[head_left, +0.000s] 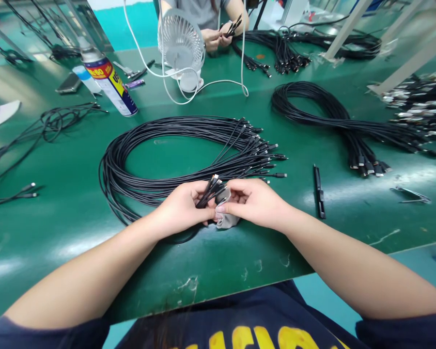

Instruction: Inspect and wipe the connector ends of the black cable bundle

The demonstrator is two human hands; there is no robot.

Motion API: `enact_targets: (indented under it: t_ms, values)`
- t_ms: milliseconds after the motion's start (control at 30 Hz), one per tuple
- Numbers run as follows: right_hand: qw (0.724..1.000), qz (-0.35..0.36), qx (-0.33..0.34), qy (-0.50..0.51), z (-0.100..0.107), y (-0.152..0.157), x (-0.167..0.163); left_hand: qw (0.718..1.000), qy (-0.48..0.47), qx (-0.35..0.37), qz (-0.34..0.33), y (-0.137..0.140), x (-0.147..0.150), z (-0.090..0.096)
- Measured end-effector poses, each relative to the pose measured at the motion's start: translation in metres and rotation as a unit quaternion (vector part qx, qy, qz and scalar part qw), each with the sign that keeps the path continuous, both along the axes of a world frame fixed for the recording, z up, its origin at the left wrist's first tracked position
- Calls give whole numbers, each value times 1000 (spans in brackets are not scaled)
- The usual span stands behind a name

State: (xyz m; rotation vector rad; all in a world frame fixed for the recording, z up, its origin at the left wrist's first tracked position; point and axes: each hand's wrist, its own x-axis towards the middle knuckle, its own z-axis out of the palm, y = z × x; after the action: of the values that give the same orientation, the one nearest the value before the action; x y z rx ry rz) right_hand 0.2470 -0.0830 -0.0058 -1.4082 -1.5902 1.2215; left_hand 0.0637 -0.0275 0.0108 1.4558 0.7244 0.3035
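My left hand (185,206) is closed round several black cable ends (210,190), their metal plug tips pointing up and away from me. Against them my right hand (256,202) pinches a crumpled light-grey cloth (228,220), and the left thumb touches its edge. Part of the cloth is hidden behind the fingers. Just beyond both hands lies a large coil of black cables (131,135), its many plug ends fanned out to the right.
A second looped cable bundle (312,97) lies to the right, near a black pen-like tool (319,191) and metal tweezers (412,195). Farther back stand a spray can (112,85) and a white fan (181,43). Opposite me, another person's hands (218,39) hold cable ends.
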Motion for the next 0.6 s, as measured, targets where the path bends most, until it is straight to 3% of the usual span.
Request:
enact_targets:
  t_ms: [100,267,367,500,600]
  values:
    - [994,52,11,96,-3,-1,-3,1000,2,1,-2,0,0,-2]
    - [996,34,79,10,3,1,-4,1000,-3,-18,-2,4,0,-3]
    - [999,7,31,9,6,2,-3,999,0,-32,-8,6,2,-3]
    - [993,-23,-65,94,7,2,-2,999,-9,-39,-11,7,2,-4]
    - [988,-27,-79,131,6,2,-1,999,-20,-48,-11,8,1,-6]
